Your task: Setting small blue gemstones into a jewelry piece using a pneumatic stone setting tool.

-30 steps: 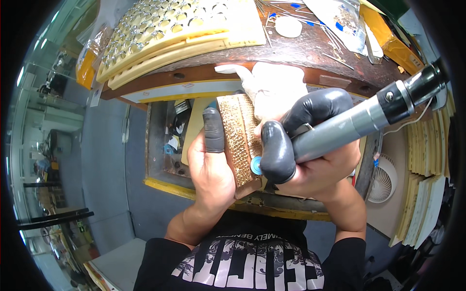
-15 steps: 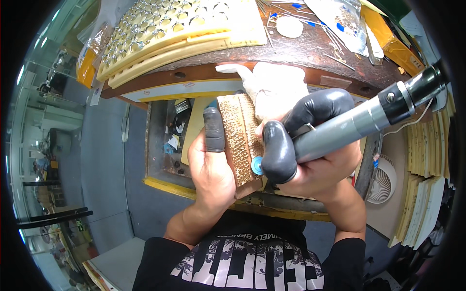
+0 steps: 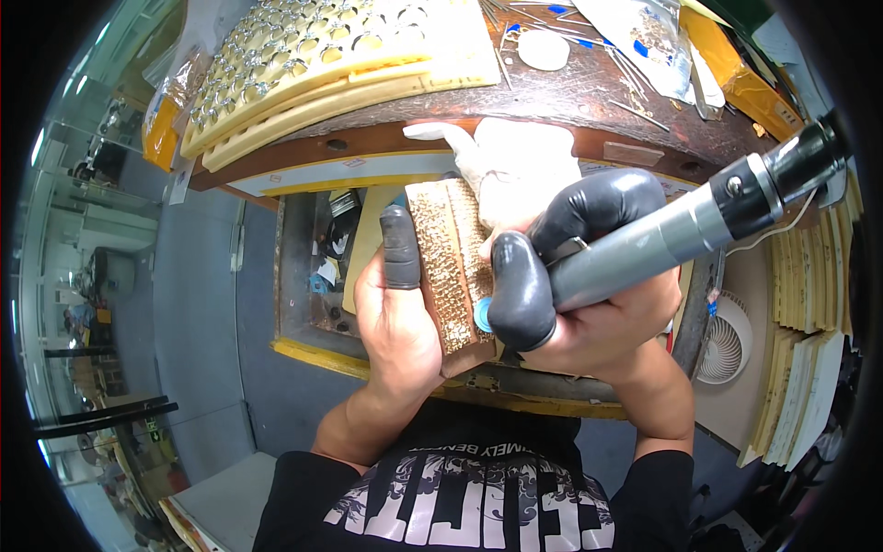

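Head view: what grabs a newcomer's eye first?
Probably the big grey tool slanting in from the right, in the right hand. Its blue disc sits at the lower right of the gold strips on the brown block in the left hand. Then the rows of rings on the cream tray, top left.

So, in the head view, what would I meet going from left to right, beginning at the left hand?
Left hand, brown block with gold textured strips, right hand, round white fan, stacked pale-yellow boards.
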Motion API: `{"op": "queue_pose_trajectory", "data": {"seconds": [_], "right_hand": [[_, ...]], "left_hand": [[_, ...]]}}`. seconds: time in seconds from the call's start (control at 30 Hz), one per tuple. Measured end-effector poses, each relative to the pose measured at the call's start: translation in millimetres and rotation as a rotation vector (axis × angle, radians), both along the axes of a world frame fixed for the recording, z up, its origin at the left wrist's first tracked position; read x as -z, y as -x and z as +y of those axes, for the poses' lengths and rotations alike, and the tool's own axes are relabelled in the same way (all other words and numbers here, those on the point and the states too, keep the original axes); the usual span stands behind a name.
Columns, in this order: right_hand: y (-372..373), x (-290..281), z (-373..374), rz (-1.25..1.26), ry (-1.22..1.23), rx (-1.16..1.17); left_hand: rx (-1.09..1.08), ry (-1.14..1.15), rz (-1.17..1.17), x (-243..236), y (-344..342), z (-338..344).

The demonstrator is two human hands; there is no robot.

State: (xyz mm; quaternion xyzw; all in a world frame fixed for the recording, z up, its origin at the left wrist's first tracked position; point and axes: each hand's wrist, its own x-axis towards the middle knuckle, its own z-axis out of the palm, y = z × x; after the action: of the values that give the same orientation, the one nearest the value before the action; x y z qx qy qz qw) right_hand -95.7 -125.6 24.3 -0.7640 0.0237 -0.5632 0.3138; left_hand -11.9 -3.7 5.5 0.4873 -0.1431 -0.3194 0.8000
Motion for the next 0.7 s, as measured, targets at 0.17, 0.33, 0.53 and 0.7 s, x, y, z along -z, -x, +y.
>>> {"op": "queue_pose_trajectory", "data": {"seconds": [0.17,0.33,0.53,0.7], "right_hand": [[-1.5,-4.9,1.0,0.001,-0.018,0.008],[2.5,-2.2,-0.9,0.021,-0.045,-0.053],[3.1,-1.8,-0.3,0.045,-0.082,-0.063],[5.4,1.3,-3.6,0.046,-0.059,-0.074]], "left_hand": [[0.008,0.004,-0.004,1.0,-0.5,0.4],[0.039,0.001,-0.025,2.0,-2.5,2.2],[0.018,-0.008,-0.04,0.4,-0.4,-0.3],[0.023,-0.01,-0.033,-5.3,4.2,-4.9]]}}
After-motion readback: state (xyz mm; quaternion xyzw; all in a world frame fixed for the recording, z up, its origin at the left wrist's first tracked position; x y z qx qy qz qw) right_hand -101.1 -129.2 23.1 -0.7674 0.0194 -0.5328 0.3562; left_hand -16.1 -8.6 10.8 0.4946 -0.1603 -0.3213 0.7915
